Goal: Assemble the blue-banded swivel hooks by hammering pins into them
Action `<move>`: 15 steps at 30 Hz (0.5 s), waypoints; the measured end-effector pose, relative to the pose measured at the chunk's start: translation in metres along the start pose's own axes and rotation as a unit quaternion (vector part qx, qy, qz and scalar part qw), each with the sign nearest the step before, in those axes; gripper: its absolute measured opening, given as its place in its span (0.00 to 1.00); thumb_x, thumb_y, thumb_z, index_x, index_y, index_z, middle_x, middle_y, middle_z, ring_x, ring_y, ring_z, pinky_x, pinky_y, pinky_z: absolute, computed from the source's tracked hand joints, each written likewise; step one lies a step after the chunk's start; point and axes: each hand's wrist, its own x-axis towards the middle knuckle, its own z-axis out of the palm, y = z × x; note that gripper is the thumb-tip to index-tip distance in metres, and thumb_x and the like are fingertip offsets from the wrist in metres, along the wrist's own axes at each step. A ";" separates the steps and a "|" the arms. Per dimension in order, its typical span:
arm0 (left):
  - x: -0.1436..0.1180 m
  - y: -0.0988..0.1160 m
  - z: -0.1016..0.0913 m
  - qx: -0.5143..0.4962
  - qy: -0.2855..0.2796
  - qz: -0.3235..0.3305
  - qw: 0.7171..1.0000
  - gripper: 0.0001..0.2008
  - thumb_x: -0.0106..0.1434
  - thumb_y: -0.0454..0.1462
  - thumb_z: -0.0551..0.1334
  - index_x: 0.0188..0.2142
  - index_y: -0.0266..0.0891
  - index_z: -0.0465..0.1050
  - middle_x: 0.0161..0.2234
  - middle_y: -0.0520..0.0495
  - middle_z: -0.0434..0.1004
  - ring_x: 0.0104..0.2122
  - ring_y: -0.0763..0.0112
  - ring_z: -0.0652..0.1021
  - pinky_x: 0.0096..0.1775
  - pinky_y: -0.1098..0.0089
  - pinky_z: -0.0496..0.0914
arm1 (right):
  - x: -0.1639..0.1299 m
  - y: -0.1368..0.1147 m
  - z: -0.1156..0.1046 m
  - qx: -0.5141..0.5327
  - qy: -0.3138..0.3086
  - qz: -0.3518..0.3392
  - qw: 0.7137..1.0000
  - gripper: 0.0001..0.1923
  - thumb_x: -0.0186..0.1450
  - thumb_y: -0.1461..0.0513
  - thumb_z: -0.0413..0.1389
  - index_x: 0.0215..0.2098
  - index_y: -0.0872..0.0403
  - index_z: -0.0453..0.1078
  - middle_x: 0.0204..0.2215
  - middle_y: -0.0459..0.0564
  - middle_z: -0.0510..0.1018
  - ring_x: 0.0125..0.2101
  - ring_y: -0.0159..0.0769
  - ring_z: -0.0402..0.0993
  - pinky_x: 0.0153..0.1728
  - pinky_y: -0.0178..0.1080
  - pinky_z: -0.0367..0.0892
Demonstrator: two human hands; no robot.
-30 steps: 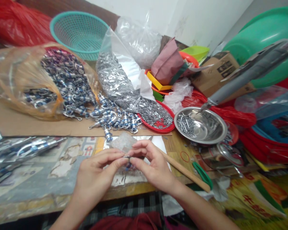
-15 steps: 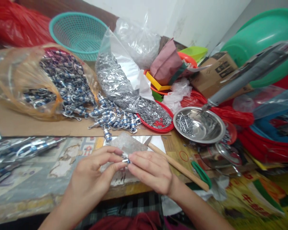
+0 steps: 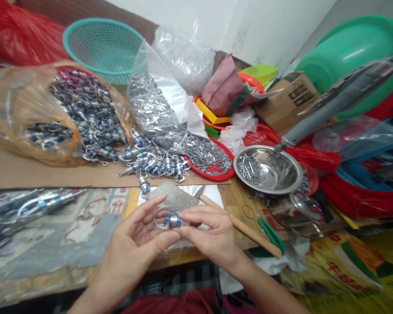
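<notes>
Left hand [image 3: 136, 244] and right hand [image 3: 212, 233] brought together at the near edge of the cluttered wooden table [image 3: 242, 205], both pinched on one small silver-and-blue metal swivel fitting with a wire ring [image 3: 170, 218]; ring end toward the left fingers [image 3: 157, 205], blue-banded barrel nipped between left thumb and right fingertips [image 3: 186, 218]. Held just above a clear plastic sheet over white paper [image 3: 180, 196], not resting on it

Just beyond the hands, a loose heap of the same silver-and-blue swivel fittings [image 3: 153, 161] spilled on brown cardboard [image 3: 26, 172] out of a translucent orange plastic bag [image 3: 29, 109] stuffed with more. Beside that, a clear plastic bag of small silver metal clips [image 3: 157, 113], pouring onto a shallow red plastic plate [image 3: 216, 172]. To the right, a round stainless steel bowl holding a few screws [image 3: 267, 170], touched at its far rim by the tip of a grey electric screwdriver [image 3: 334, 102]. Wooden-handled knife [image 3: 239, 226] lying slantwise just right of the right hand, blade tip toward the plastic sheet; green-handled tool [image 3: 273, 235] beside its end, kind not clear

Further back: a teal plastic mesh basket [image 3: 101, 46], a brown cardboard box with dark printing too blurred to read [image 3: 288, 102], a large green plastic basin [image 3: 353, 52]. Far left, a blurred pile of longer silver fittings [image 3: 22, 205]. At lower right, a yellow printed bag with red Chinese characters [image 3: 340, 270], one resembling "牛", the rest not legible. Faded red print on the worn table covering [image 3: 85, 213], unreadable
</notes>
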 end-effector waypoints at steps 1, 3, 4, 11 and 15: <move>-0.001 -0.002 0.002 -0.027 -0.006 -0.011 1.000 0.30 0.45 0.38 0.69 0.49 0.43 0.67 0.36 0.49 0.80 0.39 0.65 0.78 0.37 0.72 0.73 | 0.000 0.000 -0.002 0.001 -0.019 0.024 1.000 0.07 0.52 0.66 0.62 0.31 0.55 0.77 0.27 0.51 0.80 0.25 0.33 0.76 0.25 0.31 0.71; -0.003 -0.004 0.005 -0.056 -0.004 -0.023 0.998 0.32 0.46 0.37 0.69 0.52 0.42 0.62 0.34 0.49 0.78 0.38 0.67 0.77 0.38 0.73 0.73 | 0.003 0.001 -0.012 -0.004 -0.079 0.054 0.995 0.08 0.53 0.64 0.62 0.33 0.54 0.77 0.28 0.50 0.80 0.28 0.33 0.76 0.28 0.31 0.71; -0.003 -0.004 0.005 -0.060 -0.002 -0.025 0.998 0.32 0.48 0.38 0.68 0.52 0.42 0.61 0.33 0.50 0.78 0.37 0.68 0.78 0.37 0.74 0.72 | 0.006 0.004 -0.019 -0.022 -0.096 0.059 0.993 0.08 0.54 0.63 0.61 0.34 0.54 0.77 0.30 0.49 0.80 0.30 0.33 0.76 0.31 0.32 0.71; 0.002 -0.009 -0.001 -0.043 -0.029 -0.051 0.997 0.32 0.50 0.39 0.66 0.53 0.43 0.56 0.31 0.50 0.74 0.36 0.65 0.77 0.38 0.69 0.72 | 0.032 0.066 -0.084 -0.542 -0.084 0.137 0.825 0.13 0.62 0.68 0.48 0.35 0.55 0.75 0.32 0.55 0.79 0.33 0.41 0.75 0.35 0.38 0.66; 0.005 -0.012 0.001 -0.051 -0.053 -0.052 0.996 0.32 0.50 0.38 0.66 0.53 0.42 0.54 0.31 0.49 0.74 0.34 0.66 0.78 0.37 0.69 0.73 | 0.035 0.093 -0.091 -0.565 -0.121 0.135 0.805 0.15 0.59 0.71 0.47 0.35 0.57 0.74 0.31 0.58 0.78 0.34 0.42 0.74 0.33 0.37 0.64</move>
